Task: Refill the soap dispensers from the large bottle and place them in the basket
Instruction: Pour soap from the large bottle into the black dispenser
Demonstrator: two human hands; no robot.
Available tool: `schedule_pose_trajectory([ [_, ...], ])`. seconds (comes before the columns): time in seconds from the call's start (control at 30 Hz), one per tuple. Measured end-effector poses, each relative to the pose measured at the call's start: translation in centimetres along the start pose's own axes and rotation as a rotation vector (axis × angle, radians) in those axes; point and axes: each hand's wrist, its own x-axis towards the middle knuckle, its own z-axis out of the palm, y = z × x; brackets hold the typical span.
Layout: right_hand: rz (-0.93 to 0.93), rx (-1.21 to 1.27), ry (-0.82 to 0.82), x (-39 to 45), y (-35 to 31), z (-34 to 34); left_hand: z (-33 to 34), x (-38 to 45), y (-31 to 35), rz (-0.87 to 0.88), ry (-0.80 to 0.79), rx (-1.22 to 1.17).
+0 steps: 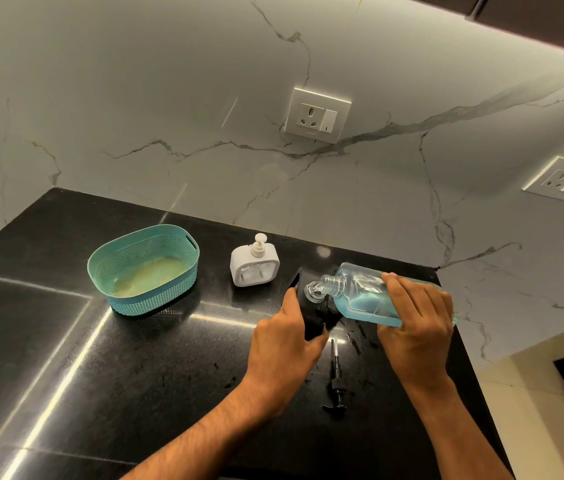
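Observation:
My right hand (pixel 415 327) grips the large clear bottle (pixel 360 294), tipped on its side with blue soap inside and its open neck pointing left. The neck hangs over a black soap dispenser (pixel 308 306) that my left hand (pixel 284 344) holds on the black counter. Its black pump (pixel 335 382) lies loose on the counter in front of it. A white dispenser (pixel 254 263) with its pump on stands upright behind and to the left. The teal basket (pixel 142 292) sits at the left, apart from both hands.
The black stone counter (pixel 100 375) ends in an edge at the right, below my right arm. A marble wall with two socket plates (pixel 317 114) rises behind. Small wet spots lie around the black dispenser.

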Motion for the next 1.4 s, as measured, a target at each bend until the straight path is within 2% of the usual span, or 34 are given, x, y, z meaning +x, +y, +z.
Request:
schedule_pose_trajectory([
  [0.83, 0.004, 0.012, -0.002, -0.2, 0.4, 0.1, -0.2, 0.1, 0.3, -0.002, -0.013, 0.005],
  [1.4, 0.163, 0.137, -0.086, -0.5, 0.0, 1.0, -0.3, 0.5, 0.2, -0.030, -0.012, -0.042],
])
